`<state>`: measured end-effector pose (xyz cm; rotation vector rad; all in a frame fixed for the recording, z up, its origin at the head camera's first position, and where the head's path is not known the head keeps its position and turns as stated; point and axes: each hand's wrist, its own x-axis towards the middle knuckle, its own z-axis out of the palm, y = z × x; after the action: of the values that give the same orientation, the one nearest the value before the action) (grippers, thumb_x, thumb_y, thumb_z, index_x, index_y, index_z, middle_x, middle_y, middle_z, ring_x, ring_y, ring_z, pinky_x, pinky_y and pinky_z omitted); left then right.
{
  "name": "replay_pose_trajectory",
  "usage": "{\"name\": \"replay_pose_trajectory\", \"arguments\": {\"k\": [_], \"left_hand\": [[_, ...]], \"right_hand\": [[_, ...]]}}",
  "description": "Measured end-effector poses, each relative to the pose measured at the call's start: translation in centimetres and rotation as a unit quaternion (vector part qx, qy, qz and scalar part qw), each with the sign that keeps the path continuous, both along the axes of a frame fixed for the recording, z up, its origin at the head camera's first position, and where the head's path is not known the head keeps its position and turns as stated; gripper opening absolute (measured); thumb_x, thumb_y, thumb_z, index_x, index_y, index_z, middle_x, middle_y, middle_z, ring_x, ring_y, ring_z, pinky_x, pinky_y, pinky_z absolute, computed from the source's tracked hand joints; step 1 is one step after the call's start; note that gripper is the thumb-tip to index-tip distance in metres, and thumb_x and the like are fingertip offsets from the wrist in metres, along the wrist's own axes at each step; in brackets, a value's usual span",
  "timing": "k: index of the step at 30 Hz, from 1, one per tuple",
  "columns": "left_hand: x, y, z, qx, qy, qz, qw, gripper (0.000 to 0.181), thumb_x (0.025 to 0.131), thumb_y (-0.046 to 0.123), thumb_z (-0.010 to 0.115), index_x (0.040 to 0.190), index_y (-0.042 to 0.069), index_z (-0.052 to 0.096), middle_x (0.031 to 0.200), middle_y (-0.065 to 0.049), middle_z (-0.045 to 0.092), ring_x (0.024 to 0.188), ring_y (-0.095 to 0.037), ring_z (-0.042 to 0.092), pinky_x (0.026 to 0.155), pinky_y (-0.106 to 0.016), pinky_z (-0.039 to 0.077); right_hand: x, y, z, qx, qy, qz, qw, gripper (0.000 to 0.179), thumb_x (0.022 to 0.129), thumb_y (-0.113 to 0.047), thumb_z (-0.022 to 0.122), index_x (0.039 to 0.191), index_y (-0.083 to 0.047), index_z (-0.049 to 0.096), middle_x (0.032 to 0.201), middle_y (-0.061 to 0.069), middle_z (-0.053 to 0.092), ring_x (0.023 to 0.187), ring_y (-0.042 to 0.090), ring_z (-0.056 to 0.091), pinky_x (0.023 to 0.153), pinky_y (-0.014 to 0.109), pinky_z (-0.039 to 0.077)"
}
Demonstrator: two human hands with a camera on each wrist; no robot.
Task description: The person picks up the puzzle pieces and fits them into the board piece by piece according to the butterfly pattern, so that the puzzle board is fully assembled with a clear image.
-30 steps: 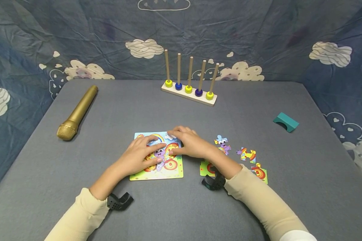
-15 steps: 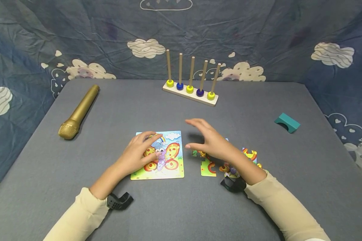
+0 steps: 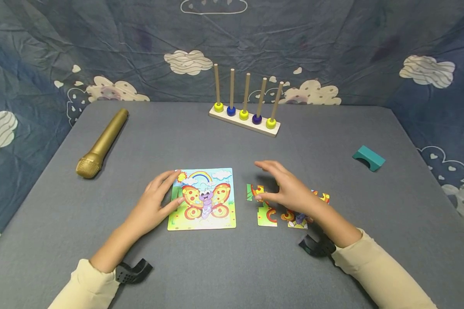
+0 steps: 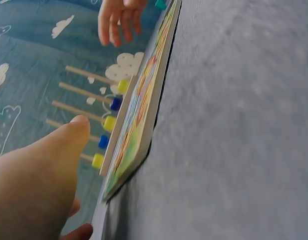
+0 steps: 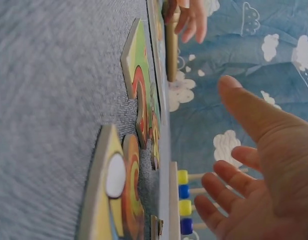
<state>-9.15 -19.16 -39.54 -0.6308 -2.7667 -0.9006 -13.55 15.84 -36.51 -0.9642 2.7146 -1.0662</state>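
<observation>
A square butterfly jigsaw puzzle point(image 3: 206, 221) lies flat on the grey table, its picture fully covered by pieces. At its left side is my left hand point(image 3: 148, 210), fingers loosely extended and holding nothing; the fingertips and thumb overlap the puzzle's left edge in the head view. My right hand point(image 3: 290, 189) hovers over a group of loose jigsaw pieces, with thumb and fingers spread apart and nothing between them. Among these, a green-and-red piece point(image 3: 265, 216) lies below the hand, and another piece point(image 3: 254, 192) shows beside the thumb. The right hand and forearm hide some of the group.
Toward the back stands a wooden peg stacker point(image 3: 244, 122) with yellow and blue beads. A gold microphone point(image 3: 102, 143) lies at the left, and a teal arch block point(image 3: 369, 158) sits at the right. Patterned blue cloth point(image 3: 139, 51) hangs behind the table.
My right hand has left the puzzle's right side and moved right, over the loose pieces. The left hand has drawn back leftward from the picture to its left edge, uncovering the butterfly.
</observation>
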Motion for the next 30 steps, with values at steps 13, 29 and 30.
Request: {"name": "replay_pose_trajectory", "arguments": {"k": [13,29,30], "left_hand": [[0.4,-2.0,0.3,-0.024,-0.11,-0.026,0.9933,0.076,0.08,0.039,0.065,0.139,0.006,0.031,0.138,-0.015,0.032,0.126,-0.033,0.028,0.098,-0.051,0.024],[0.3,-2.6,0.3,-0.042,-0.134,-0.067,0.9877,0.083,0.075,0.043,0.069,0.138,0.003,0.033,0.138,-0.016,0.032,0.124,-0.037,0.027,0.096,-0.053,0.025],[0.4,-2.6,0.3,-0.043,-0.133,-0.067,0.9879,0.082,0.075,0.043,0.069,0.138,0.003,0.033,0.137,-0.016,0.033,0.124,-0.037,0.027,0.096,-0.053,0.025]], "right_hand": [[-0.2,0.6,-1.2,0.045,-0.04,0.013,0.9981,0.077,0.073,-0.032,0.074,0.136,-0.008,0.037,0.13,0.008,0.04,0.111,0.021,0.044,0.092,0.045,0.036],[0.2,-0.1,-1.2,0.111,-0.022,0.015,0.9934,0.057,0.078,-0.029,0.071,0.126,-0.004,0.052,0.117,0.009,0.05,0.11,0.027,0.044,0.087,0.043,0.04],[0.2,-0.2,-1.1,0.114,-0.017,0.016,0.9932,0.055,0.078,-0.028,0.071,0.124,-0.004,0.053,0.115,0.009,0.051,0.108,0.026,0.045,0.086,0.043,0.041]]}}
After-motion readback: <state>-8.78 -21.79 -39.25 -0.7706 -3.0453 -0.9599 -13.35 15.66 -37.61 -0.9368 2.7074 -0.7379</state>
